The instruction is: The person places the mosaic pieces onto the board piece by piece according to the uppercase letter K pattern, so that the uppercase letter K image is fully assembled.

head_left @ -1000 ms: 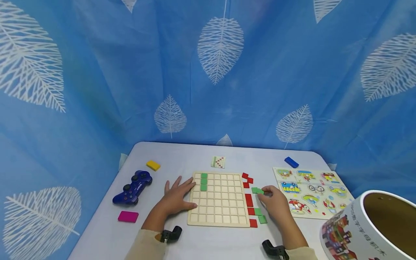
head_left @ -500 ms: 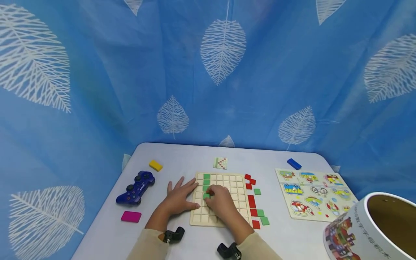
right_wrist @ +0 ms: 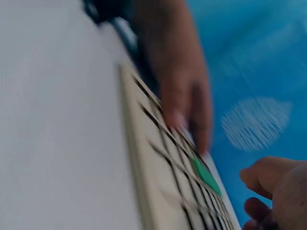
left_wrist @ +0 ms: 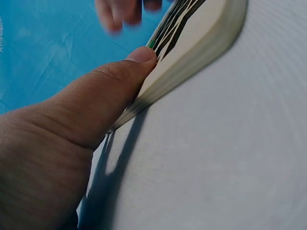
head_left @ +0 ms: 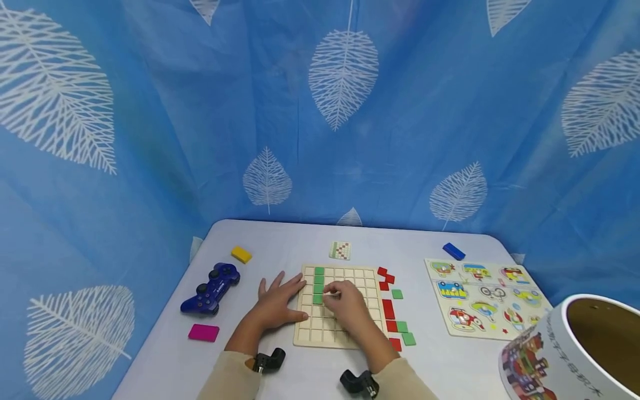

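Note:
A square wooden grid board lies mid-table, with several green square tiles in a column near its left side. My left hand is spread at the board's left edge, the thumb resting on the frame, as the left wrist view also shows its thumb. Above the grid, just right of the lowest green tile, hovers my right hand with loosely bent fingers. In the right wrist view, thumb and fingers stand apart with nothing visible between them, beside a green tile.
Loose red tiles and green tiles lie along the board's right side. A pattern card is behind it. Around stand a game controller, yellow, pink and blue blocks, a picture puzzle and a white drum.
My right hand went from the loose tiles on the right to the board with a green tile, set it below the others in the column, and let go. My left hand stays put.

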A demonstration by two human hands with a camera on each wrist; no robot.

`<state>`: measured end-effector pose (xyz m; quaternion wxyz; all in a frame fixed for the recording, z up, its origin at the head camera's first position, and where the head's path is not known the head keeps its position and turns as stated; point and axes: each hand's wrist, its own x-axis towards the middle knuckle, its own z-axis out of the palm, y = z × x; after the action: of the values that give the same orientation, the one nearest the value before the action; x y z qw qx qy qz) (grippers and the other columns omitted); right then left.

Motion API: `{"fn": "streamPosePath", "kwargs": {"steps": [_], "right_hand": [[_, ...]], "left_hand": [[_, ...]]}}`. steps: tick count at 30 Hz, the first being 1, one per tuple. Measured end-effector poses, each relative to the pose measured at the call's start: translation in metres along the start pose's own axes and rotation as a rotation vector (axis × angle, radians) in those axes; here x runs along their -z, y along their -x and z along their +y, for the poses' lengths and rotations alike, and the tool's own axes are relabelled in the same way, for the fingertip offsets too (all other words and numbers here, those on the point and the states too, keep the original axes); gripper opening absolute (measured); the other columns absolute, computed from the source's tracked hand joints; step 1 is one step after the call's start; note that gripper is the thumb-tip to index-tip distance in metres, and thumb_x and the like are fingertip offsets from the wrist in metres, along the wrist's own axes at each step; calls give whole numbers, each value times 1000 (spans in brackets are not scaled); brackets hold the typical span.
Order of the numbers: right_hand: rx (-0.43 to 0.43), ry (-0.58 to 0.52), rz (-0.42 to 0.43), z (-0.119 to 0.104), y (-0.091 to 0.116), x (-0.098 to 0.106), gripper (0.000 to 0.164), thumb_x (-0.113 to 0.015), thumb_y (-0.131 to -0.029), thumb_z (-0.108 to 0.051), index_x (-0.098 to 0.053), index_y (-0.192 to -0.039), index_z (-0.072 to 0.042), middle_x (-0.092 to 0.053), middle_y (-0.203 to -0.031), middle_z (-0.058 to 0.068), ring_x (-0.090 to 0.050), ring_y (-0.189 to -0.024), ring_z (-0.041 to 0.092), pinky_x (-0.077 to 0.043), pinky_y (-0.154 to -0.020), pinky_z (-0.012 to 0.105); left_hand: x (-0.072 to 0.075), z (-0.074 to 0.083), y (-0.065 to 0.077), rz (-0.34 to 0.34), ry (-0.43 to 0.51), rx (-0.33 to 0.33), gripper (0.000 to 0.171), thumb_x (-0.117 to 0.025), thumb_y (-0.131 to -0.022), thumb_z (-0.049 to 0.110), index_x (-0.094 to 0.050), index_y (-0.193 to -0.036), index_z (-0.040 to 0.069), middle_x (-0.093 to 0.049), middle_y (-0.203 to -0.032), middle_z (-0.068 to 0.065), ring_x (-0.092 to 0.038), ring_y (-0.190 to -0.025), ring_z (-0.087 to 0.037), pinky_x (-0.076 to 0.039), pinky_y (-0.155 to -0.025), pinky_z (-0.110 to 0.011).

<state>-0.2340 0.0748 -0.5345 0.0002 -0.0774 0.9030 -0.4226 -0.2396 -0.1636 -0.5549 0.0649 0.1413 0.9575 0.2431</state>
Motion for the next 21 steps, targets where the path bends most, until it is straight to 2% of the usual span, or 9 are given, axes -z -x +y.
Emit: {"fn": "streamPosePath", "kwargs": {"steps": [2, 5, 7, 9, 14, 21], "right_hand": [[-55, -25, 61, 21, -2, 25, 22, -75, -94, -19, -76, -115, -13, -68, -115, 8, -64, -101, 24, -56, -86, 43], [-192, 49, 136, 58, -4, 64, 41, -76, -93, -22, -67, -131, -9, -65, -125, 16, -60, -111, 31, -56, -91, 49], [-282, 84, 129, 79, -3, 84, 50, -76, -92, -23, -61, -138, -7, -62, -132, 20, -56, -116, 36, -53, -97, 53], [-333, 99, 89, 95, 0, 97, 54, -76, -92, -24, -58, -141, -6, -60, -136, 20, -54, -118, 36, -51, -101, 55], [-334, 107, 45, 113, 8, 105, 51, -79, -91, -27, -63, -134, -5, -63, -129, 17, -56, -113, 32, -52, -99, 52], [-355, 159, 63, 109, 6, 102, 45, -78, -91, -28, -66, -127, -5, -61, -117, 16, -55, -106, 32, -51, -88, 44]], "left_hand": [[-1, 0, 0, 0, 0, 2, 94, -84, -79, 62, -49, -158, 27, -34, -171, 8, -11, -162, -39, 9, -121, -75], [-2, 1, 0, 3, -9, 14, 94, -84, -78, 62, -49, -158, 28, -34, -171, 8, -11, -162, -39, 8, -122, -75], [-3, 2, 1, 4, -12, 24, 94, -84, -78, 62, -49, -158, 27, -34, -171, 9, -11, -162, -39, 8, -121, -75], [-2, 3, 2, -4, -16, 39, 94, -84, -79, 63, -48, -158, 28, -32, -171, 10, -10, -163, -38, 8, -122, -75], [-3, 5, 4, -6, -22, 46, 94, -83, -79, 64, -47, -159, 27, -32, -171, 10, -10, -163, -39, 9, -121, -75], [-2, 6, 1, 4, -28, 34, 93, -81, -80, 64, -47, -159, 29, -32, -171, 12, -10, -163, -38, 9, -122, -75]]}}
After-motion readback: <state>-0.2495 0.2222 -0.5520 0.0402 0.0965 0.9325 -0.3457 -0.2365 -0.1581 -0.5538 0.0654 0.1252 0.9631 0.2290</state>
